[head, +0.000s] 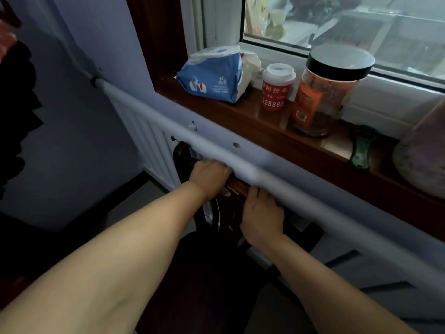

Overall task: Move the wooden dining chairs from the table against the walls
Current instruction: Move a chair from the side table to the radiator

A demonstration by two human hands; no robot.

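Wooden dining chair (pixel 237 186): dark red-brown, set under the white radiator pipe (pixel 168 131) below the windowsill (pixel 265 126). Top rail's long axis is aligned with the wall; back toward the wall, seat toward the person. Left hand (pixel 209 174): fingers curled over the rail. Right hand (pixel 262 213): fingers laid on the rail, tips hidden, grip not determinable. Both hands equally near.

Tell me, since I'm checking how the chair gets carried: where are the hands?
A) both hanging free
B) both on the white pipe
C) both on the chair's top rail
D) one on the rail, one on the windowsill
C: the left hand and right hand both grip the chair's top rail, just under the white pipe.
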